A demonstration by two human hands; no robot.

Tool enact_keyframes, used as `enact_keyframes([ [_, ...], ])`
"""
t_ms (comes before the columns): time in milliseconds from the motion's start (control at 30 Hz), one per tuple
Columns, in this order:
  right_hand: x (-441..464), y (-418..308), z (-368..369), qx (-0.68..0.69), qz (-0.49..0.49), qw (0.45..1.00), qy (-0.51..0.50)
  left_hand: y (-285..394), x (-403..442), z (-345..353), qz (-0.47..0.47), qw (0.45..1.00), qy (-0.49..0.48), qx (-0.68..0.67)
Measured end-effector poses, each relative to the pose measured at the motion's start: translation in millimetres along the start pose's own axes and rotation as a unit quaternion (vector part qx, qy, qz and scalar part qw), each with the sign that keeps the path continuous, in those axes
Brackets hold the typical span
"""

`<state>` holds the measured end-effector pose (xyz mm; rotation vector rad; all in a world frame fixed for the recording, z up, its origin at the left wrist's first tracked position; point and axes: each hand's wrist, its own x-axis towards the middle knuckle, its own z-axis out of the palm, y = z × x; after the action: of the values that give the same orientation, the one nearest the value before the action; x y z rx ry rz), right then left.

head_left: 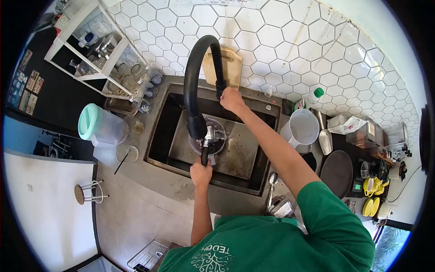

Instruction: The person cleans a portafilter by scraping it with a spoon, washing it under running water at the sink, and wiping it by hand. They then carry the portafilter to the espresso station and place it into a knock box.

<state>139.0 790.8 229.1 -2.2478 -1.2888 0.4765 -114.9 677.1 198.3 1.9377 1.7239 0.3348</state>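
Observation:
My left hand (201, 172) is closed around the black handle of a portafilter (205, 153). Its metal head is over a clear plastic jug (219, 149) inside the dark sink (154, 159). Up at the sink's back side, my right hand (233, 99) grips the black spray head of the tall arched faucet (190, 86). The faucet's thick black neck passes in front of part of the jug. Whether water is running, I cannot make out clearly.
Left of the sink stand a pitcher with a mint lid (94, 119) and a rack of glasses (113, 63). Rightward are a white jug (303, 126), a metal scoop (325, 141) and a round dark tray (336, 174). A cutting board (233, 63) leans behind the faucet.

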Motion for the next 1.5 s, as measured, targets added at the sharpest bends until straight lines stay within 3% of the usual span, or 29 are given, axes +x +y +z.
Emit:
enact_keyframes([
  [67, -1.3, 1.0, -1.4, -0.006, -0.008, 1.0, -0.015, 10.3, 3.4, -12.8, 0.018, 0.997, 0.016, 0.073],
  [133, -11.1, 4.1, -8.8, 0.042, -0.1, 0.994, 0.002, 19.5, 5.2, -24.6, 0.035, 0.985, 0.036, 0.163],
  [167, -18.4, 4.9, -10.7, 0.043, -0.099, 0.994, 0.005, 18.2, 5.4, -24.4, 0.039, 0.985, 0.037, 0.164],
  [233, -43.3, 2.6, -15.9, 0.136, -0.124, 0.978, 0.096, 12.6, 5.5, -24.1, 0.09, 0.969, 0.11, 0.201],
  [400, -133.6, 9.4, -26.5, 0.315, 0.011, 0.944, 0.098, 3.1, -1.1, -40.4, 0.083, 0.975, 0.107, 0.178],
  [467, -175.1, 22.2, -10.3, 0.267, -0.014, 0.958, 0.101, -12.3, -0.4, -39.6, 0.035, 0.997, 0.019, 0.063],
  [500, -212.9, 33.5, 14.2, 0.224, -0.036, 0.973, 0.048, -14.7, 3.4, -35.5, -0.137, 0.928, -0.181, -0.295],
  [567, -254.4, 26.8, 28.6, 0.203, -0.068, 0.977, 0.014, -6.8, -1.5, -37.4, -0.248, 0.757, -0.275, -0.538],
  [600, -266.5, 29.3, 38.2, 0.216, -0.093, 0.969, -0.075, -7.0, -4.4, -40.3, -0.23, 0.724, -0.308, -0.572],
  [633, -285.1, 15.2, 25.6, 0.238, -0.024, 0.956, -0.171, -5.2, -6.7, -45.6, -0.249, 0.704, -0.314, -0.586],
  [667, -295.0, 19.3, 43.4, 0.23, -0.073, 0.948, -0.208, -10.1, -7.9, -49.8, -0.274, 0.591, -0.374, -0.66],
  [700, -308.2, 15.2, 55.1, 0.157, -0.113, 0.964, -0.18, -10.6, -12.4, -55.6, -0.271, 0.511, -0.428, -0.695],
  [733, -319.5, 5.1, 39.4, 0.126, -0.124, 0.954, -0.241, -12.9, -18.7, -58.4, -0.265, 0.43, -0.46, -0.73],
  [767, -329.9, 6.0, 43.5, 0.155, -0.123, 0.952, -0.235, -9.7, -29.7, -63.5, -0.275, 0.375, -0.481, -0.743],
  [867, -356.9, 9.2, 45.4, 0.23, -0.124, 0.938, -0.229, -9.9, -56.6, -67.4, -0.243, 0.341, -0.513, -0.749],
  [933, -376.6, 19.6, 39.2, 0.273, -0.124, 0.925, -0.233, -9.2, -83.9, -72.3, -0.23, 0.348, -0.524, -0.742],
  [1000, -402.0, 36.3, 30.1, 0.361, -0.075, 0.891, -0.264, -12.9, -109.9, -80.2, -0.198, 0.419, -0.543, -0.7],
  [1033, -419.6, 45.0, 18.7, 0.367, -0.073, 0.891, -0.256, -15.8, -121.6, -85.8, -0.198, 0.42, -0.548, -0.696],
  [1100, -459.0, 67.6, -1.9, 0.374, -0.063, 0.896, -0.23, -19.0, -147.7, -96.3, -0.15, 0.592, -0.545, -0.575],
  [1133, -480.2, 79.9, -9.9, 0.376, -0.057, 0.9, -0.212, -16.8, -161.4, -98.9, -0.15, 0.591, -0.546, -0.575],
  [1200, -533.4, 93.2, -55.2, 0.408, 0.001, 0.888, -0.213, -12.8, -191.2, -103.3, -0.068, 0.642, -0.616, -0.452],
  [1367, -671.3, 160.5, -73.2, 0.471, 0.116, 0.871, -0.08, 35.1, -291.4, -87.1, 0.042, 0.668, -0.69, -0.276],
  [1500, -782.3, 192.1, -103.1, 0.507, 0.298, 0.804, 0.089, 85.3, -385.3, -46.4, 0.095, 0.594, -0.763, -0.235],
])
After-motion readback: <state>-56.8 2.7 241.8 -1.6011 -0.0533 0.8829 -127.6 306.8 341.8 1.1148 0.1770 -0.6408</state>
